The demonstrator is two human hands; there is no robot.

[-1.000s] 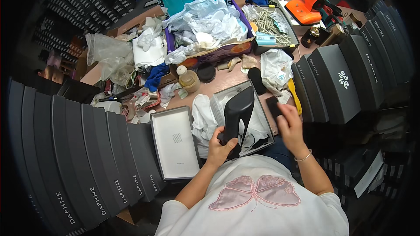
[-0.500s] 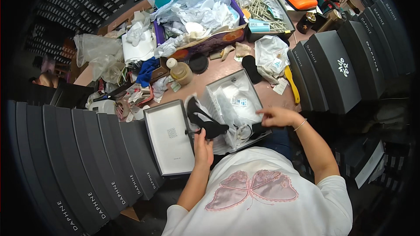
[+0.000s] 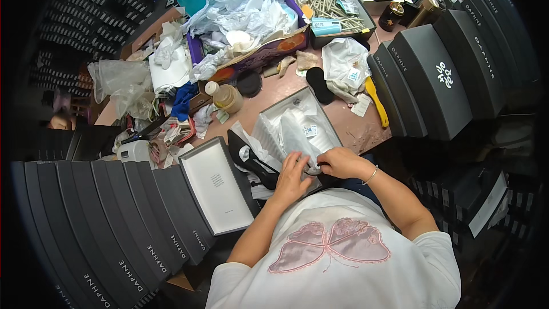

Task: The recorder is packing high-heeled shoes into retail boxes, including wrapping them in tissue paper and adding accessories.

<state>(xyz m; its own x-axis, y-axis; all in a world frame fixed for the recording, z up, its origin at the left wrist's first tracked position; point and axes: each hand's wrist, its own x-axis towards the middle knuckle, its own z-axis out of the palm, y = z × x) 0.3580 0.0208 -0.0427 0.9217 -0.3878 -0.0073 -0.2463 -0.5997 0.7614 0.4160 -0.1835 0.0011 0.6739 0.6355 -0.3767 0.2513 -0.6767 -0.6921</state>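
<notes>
An open grey shoe box [image 3: 330, 115] lies in front of me, lined with white paper. Inside it is a bundle in thin whitish wrapping [image 3: 293, 131]. My left hand [image 3: 291, 182] rests on the bundle's near end with its fingers stretched out. Beside it, my right hand [image 3: 345, 164] pinches at the same end; a small dark bit shows at the fingertips, too hidden to name. Left of the box, a black pointed high-heeled shoe [image 3: 258, 167] with white paper stuffing lies on white paper, next to the box lid [image 3: 214, 194], turned inside up.
Rows of grey shoe boxes stand at left [image 3: 123, 217] and right [image 3: 426, 74]. Farther back are a purple carton [image 3: 260, 57] of crumpled paper, a tray of sticks [image 3: 337, 8], a clear bottle [image 3: 227, 98] and a yellow-handled tool [image 3: 377, 103].
The black shoe has gone from my left hand to the spot between lid and box. Both hands have moved together over the box's near end, the right one leftward. The view has shifted slightly.
</notes>
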